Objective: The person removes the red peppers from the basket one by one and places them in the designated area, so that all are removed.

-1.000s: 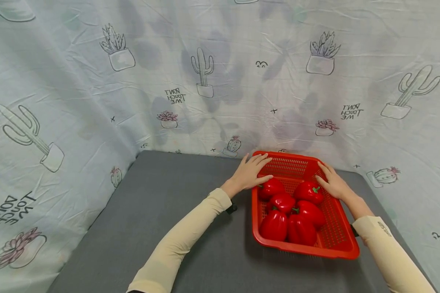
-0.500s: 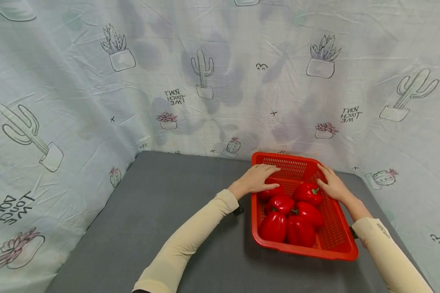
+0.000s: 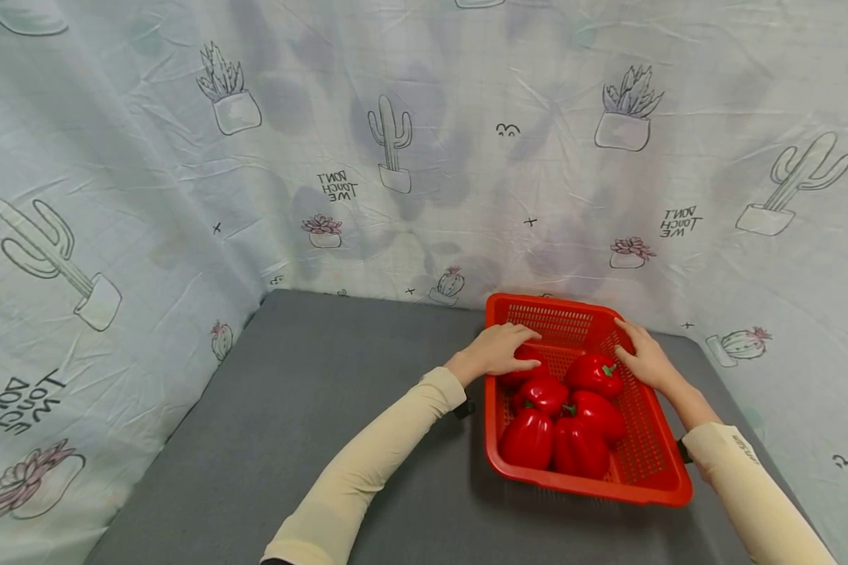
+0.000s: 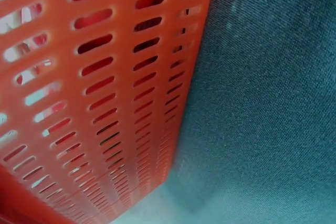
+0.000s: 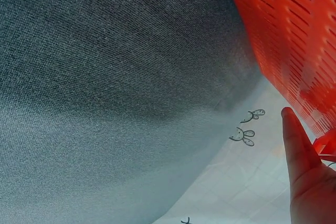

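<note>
A red plastic basket (image 3: 639, 490) with slotted walls holds several glossy red bell peppers (image 3: 526, 439). My left hand (image 3: 498, 349) reaches over its left rim, fingers bent gently inward above the back-left pepper (image 3: 519, 375) and partly covering it. Thumb and fingers stand apart. On the right rim lies my right hand (image 3: 646, 357), its thumb and forefinger extending over the inside near a pepper with a green stem (image 3: 593, 375). In the right wrist view one straight finger (image 5: 296, 142) runs along the outside wall. The left wrist view shows only basket wall (image 4: 105, 98) and cloth.
The basket stands on a grey cloth-covered table (image 3: 311, 408), toward its right side and near the back edge. A pale curtain (image 3: 431, 157) printed with cacti surrounds the table behind and at the sides.
My left hand has moved right and slightly down, from the left rim to over the back-left pepper, its fingers bending more. The right hand and the basket stay almost where they were.
</note>
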The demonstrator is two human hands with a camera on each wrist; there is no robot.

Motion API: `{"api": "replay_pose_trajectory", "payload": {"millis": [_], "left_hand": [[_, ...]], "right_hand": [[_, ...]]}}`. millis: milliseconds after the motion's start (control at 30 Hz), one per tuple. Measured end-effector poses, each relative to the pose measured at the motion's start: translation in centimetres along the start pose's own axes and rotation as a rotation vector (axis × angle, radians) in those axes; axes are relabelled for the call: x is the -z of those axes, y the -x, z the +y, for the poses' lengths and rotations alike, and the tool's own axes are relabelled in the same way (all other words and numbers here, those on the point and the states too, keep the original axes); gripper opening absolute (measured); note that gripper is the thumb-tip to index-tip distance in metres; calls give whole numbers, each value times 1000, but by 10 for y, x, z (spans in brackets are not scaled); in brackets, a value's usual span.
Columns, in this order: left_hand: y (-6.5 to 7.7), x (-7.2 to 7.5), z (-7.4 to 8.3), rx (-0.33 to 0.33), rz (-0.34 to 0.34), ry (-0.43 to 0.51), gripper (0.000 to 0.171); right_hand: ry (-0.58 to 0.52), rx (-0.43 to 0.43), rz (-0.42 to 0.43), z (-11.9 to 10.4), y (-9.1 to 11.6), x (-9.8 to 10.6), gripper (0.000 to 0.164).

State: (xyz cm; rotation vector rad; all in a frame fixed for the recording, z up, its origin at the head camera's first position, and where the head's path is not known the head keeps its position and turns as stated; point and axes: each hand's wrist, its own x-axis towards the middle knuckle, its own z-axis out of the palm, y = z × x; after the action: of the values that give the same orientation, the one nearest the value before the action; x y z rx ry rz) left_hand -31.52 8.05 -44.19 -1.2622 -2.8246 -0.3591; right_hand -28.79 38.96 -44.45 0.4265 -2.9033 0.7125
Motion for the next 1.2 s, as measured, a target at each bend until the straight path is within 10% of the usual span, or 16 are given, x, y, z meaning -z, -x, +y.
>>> {"api": "replay_pose_trajectory", "payload": {"millis": [633, 1200], "left_hand": [[-4, -6, 6, 88, -129, -234, 59], [-2, -4, 6, 101, -45, -172, 58]], "right_hand": [[-31, -23, 22, -3, 4, -1, 53], [-65, -85, 31, -1, 4, -2, 51]]}}
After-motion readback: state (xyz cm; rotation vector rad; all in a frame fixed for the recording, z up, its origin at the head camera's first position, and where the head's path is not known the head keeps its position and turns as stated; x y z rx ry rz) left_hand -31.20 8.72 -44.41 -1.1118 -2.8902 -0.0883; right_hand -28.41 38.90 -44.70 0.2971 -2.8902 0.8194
